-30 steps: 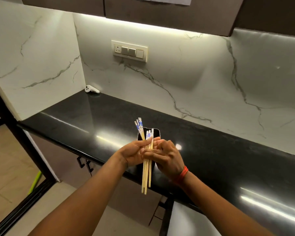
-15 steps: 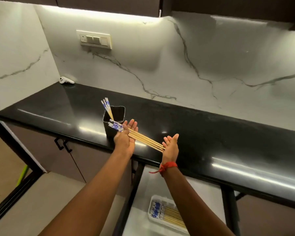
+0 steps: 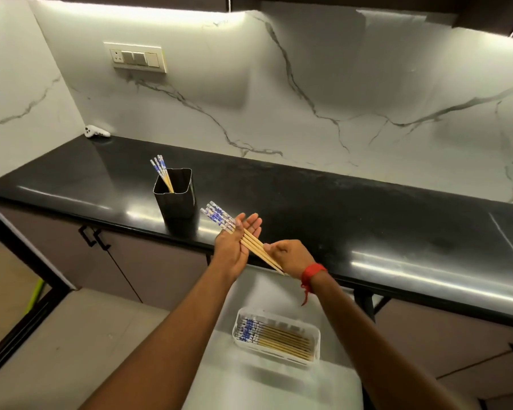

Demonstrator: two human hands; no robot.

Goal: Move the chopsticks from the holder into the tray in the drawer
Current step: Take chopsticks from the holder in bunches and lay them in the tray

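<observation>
A bundle of wooden chopsticks with blue-and-white tops (image 3: pixel 249 242) lies across my left hand (image 3: pixel 234 247), whose fingers are spread flat under it. My right hand (image 3: pixel 290 257) is closed around the bundle's thin ends, above the front edge of the counter. A black square holder (image 3: pixel 176 199) stands on the black counter to the left, with a few more chopsticks (image 3: pixel 161 172) leaning in it. Below my hands, a white tray (image 3: pixel 316 340) in the open drawer (image 3: pixel 273 386) holds several chopsticks (image 3: pixel 274 338) lying side by side.
The black counter (image 3: pixel 338 202) runs along a white marble wall. A small white object (image 3: pixel 96 131) lies in the far left corner. A switch plate (image 3: pixel 138 57) is on the wall. Cabinet doors with black handles (image 3: pixel 94 236) sit below the counter at left.
The bundle went from upright in both hands beside the holder to slanted flat across my left palm. My right hand closed on its thin ends. The view dropped, showing the drawer and tray.
</observation>
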